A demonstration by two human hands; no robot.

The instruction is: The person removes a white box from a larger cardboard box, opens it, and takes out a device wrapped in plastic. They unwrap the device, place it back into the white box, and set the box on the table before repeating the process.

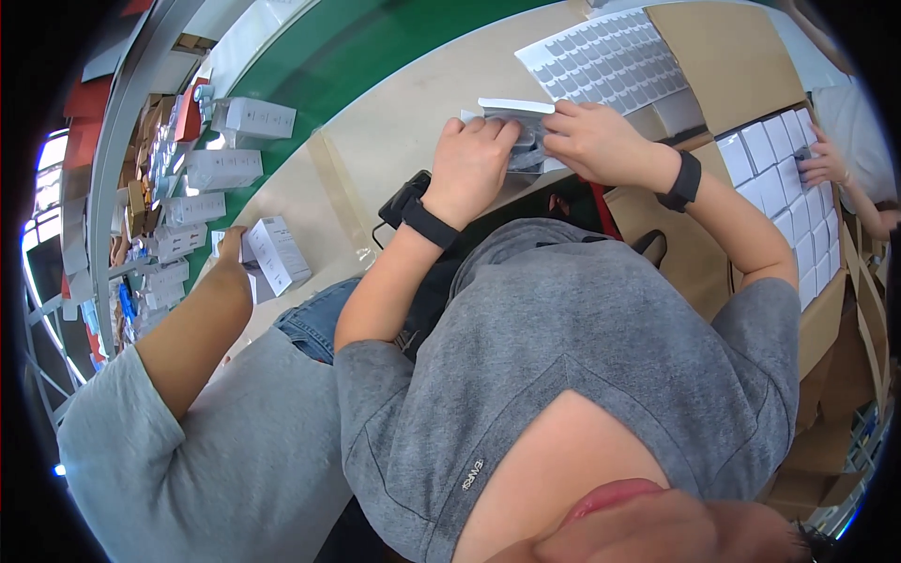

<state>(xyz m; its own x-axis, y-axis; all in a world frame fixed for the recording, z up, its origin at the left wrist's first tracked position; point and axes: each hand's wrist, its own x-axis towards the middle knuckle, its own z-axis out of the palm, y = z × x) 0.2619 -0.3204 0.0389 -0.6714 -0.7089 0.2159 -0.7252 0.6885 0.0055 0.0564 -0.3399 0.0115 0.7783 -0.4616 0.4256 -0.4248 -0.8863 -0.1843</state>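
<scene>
Above the near edge of the bench, both my hands grip a small white box with its flap raised. My left hand curls its fingers over the box's left side. The fingers of my right hand pinch the right end, by the flap. Between the hands, inside the box, shows a dark grey, partly shiny thing; I cannot make out its kind. Both my wrists carry black bands. Just beyond my right hand lies a white sheet of grey labels.
To the right stands an open cardboard carton packed with rows of small white boxes; another person's hand reaches over them. At left a co-worker's arm holds a white box. White boxes line a green conveyor belt.
</scene>
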